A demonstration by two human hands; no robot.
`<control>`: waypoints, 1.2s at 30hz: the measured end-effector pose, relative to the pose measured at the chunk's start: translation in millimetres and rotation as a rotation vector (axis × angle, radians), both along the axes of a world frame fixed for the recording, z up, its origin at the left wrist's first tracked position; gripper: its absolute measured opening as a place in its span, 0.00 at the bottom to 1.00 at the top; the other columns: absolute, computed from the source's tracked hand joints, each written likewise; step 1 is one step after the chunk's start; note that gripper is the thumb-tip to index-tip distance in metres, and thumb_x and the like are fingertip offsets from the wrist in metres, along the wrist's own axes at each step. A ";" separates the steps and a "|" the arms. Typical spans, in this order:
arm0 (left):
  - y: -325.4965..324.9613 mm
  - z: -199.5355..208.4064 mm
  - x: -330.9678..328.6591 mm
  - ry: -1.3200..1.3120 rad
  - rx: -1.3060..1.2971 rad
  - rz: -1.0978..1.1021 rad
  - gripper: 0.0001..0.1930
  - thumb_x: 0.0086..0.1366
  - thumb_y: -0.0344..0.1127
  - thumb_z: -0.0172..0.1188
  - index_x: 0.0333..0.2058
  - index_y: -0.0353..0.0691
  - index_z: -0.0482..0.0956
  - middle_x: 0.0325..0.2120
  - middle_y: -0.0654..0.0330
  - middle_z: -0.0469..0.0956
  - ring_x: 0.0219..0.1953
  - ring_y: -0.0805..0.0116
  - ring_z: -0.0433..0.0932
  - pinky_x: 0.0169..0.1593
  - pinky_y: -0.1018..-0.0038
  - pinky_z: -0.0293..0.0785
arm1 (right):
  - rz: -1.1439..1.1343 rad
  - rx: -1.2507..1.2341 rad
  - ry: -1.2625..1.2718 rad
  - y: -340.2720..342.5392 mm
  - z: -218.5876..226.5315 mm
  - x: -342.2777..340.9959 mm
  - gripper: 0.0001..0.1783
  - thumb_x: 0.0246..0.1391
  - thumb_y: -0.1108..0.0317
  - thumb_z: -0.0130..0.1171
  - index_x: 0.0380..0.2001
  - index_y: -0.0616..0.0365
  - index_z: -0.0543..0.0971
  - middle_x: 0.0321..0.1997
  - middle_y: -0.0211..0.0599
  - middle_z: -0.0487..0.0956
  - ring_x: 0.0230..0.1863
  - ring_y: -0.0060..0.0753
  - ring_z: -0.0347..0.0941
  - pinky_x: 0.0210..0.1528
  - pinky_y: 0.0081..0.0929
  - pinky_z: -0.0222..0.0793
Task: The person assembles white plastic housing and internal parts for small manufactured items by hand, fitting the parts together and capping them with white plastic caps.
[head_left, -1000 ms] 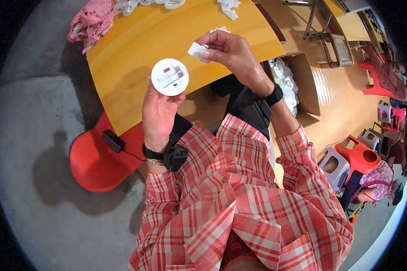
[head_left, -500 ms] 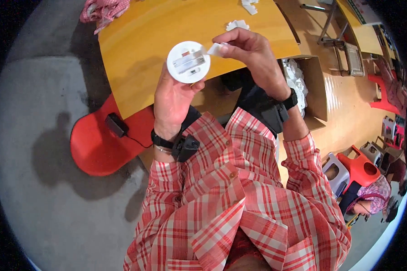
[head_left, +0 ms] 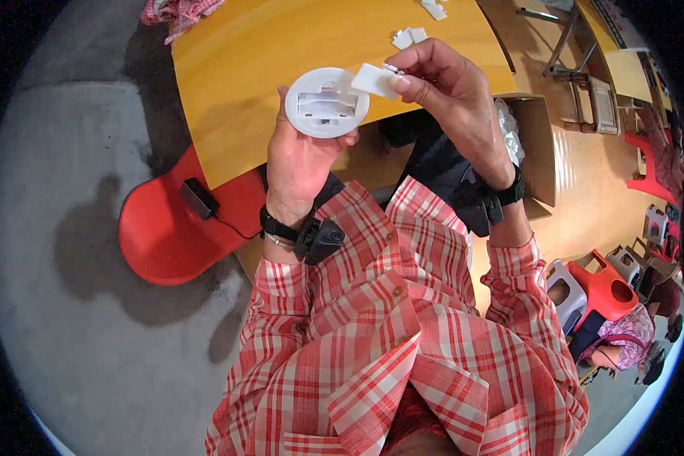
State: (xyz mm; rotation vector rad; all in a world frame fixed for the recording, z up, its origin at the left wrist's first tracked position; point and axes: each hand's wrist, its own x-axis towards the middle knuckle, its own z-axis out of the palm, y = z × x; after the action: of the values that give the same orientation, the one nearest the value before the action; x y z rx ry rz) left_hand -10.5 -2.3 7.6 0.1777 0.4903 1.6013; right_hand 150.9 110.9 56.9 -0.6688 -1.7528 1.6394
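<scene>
My left hand [head_left: 304, 163] holds up a round white plastic housing [head_left: 308, 125] over the near edge of the yellow table. Its face is turned toward me and shows a rectangular battery compartment [head_left: 327, 104] with no cover on it. Between thumb and fingers of my right hand [head_left: 452, 91] is a small flat white battery cover [head_left: 375, 80], close beside the housing's upper right rim. Whether the cover touches the rim I cannot tell.
More white plastic pieces [head_left: 408, 38] lie on the yellow table [head_left: 243, 68]. A cardboard box [head_left: 538, 152] of white parts stands right of my right forearm. On the left, a black adapter [head_left: 199, 199] rests on a red seat [head_left: 159, 243]. A person [head_left: 623, 338] is at far right.
The cover in my right hand has turned so its flat face shows. My left hand has tilted the housing and moved slightly right; both hands stay raised.
</scene>
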 end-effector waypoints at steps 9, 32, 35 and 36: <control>4.0 10.6 8.5 0.163 -0.166 0.033 0.29 0.66 0.59 0.36 0.51 0.39 0.67 0.40 0.60 0.75 0.34 0.70 0.74 0.35 0.74 0.71 | -0.018 0.067 -0.070 -6.1 -4.1 -8.5 0.07 0.51 0.72 0.58 0.34 0.64 0.76 0.29 0.30 0.76 0.31 0.17 0.71 0.35 0.18 0.69; 4.3 16.1 13.3 0.203 -0.204 0.018 0.30 0.65 0.59 0.39 0.51 0.37 0.65 0.41 0.56 0.75 0.35 0.67 0.76 0.37 0.73 0.75 | -0.121 0.420 -0.168 -15.8 6.3 -15.2 0.06 0.46 0.74 0.59 0.31 0.60 0.78 0.30 0.40 0.75 0.31 0.37 0.74 0.30 0.28 0.71; 4.3 14.9 12.4 0.220 -0.185 0.012 0.30 0.65 0.59 0.39 0.52 0.37 0.65 0.40 0.57 0.74 0.36 0.67 0.76 0.37 0.73 0.75 | -0.135 0.449 -0.170 -15.5 7.0 -16.5 0.06 0.45 0.74 0.59 0.30 0.60 0.78 0.30 0.40 0.74 0.31 0.38 0.74 0.31 0.28 0.71; 4.3 15.4 12.7 0.226 -0.191 0.017 0.30 0.65 0.59 0.39 0.52 0.37 0.65 0.40 0.57 0.74 0.36 0.67 0.76 0.37 0.73 0.75 | -0.132 0.489 -0.183 -15.2 7.7 -16.6 0.06 0.45 0.75 0.59 0.30 0.60 0.77 0.30 0.40 0.74 0.31 0.39 0.74 0.32 0.28 0.71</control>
State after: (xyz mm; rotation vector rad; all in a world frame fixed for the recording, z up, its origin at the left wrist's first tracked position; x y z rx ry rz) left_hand 2.2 2.0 22.9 0.2116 0.8182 1.5481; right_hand 134.3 95.7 64.6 -0.6938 -2.0872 1.0262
